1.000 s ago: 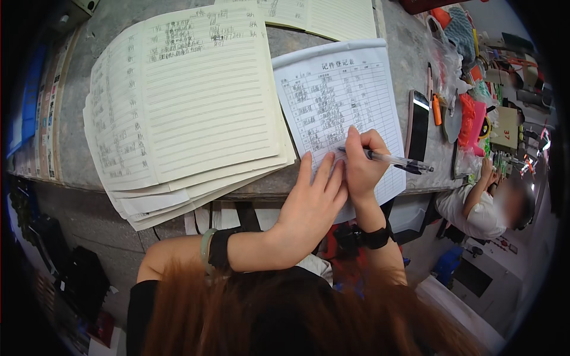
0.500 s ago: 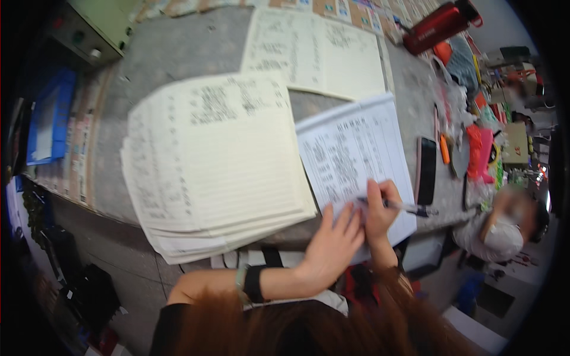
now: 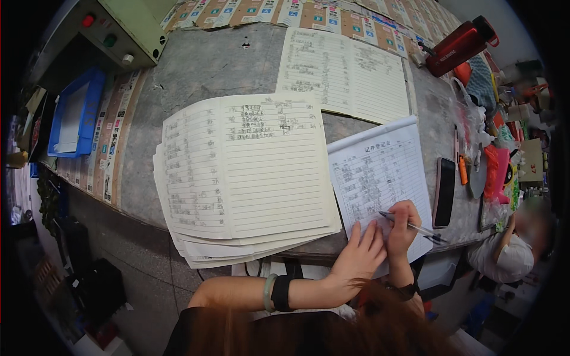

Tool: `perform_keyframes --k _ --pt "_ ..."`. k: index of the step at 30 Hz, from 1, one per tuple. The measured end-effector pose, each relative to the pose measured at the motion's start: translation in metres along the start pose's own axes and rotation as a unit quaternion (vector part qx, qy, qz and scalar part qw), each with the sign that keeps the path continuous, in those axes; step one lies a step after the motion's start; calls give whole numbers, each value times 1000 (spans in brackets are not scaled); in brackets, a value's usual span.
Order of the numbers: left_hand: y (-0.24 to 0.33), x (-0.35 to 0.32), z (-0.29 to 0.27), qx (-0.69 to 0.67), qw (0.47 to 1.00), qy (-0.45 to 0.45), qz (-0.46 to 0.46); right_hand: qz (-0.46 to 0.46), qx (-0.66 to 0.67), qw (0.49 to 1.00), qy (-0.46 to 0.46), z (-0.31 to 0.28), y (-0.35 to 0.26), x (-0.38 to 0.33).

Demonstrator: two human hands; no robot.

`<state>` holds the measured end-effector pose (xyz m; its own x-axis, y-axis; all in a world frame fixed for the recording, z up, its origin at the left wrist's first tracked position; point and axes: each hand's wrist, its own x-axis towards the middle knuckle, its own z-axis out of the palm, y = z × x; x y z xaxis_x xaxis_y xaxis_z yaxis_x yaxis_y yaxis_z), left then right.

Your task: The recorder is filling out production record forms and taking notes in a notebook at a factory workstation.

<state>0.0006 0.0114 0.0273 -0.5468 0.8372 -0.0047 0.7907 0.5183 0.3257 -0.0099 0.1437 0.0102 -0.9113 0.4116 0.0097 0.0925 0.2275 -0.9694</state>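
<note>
Over at the counter, the right hand has its fingers clamped on a pen over the printed form, just right of the open notebook, while the left hand rests on the form, fingers slightly apart.

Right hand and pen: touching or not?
Touching. The head view shows the right hand closed around the clear-barrelled pen, which passes between its fingers, with the writing end pointing at the white form.
</note>
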Motion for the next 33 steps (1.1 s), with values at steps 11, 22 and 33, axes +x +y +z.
perform_keyframes --k 11,22,33 --pt "-2 -1 -6 29 999 -20 34 -32 -24 999 1 2 -6 -2" --pt "-7 -5 -5 -4 1000 14 8 -55 -56 994 80 17 -4 2" --pt "-12 -6 -10 11 999 -1 32 -73 -114 988 71 17 -3 1"
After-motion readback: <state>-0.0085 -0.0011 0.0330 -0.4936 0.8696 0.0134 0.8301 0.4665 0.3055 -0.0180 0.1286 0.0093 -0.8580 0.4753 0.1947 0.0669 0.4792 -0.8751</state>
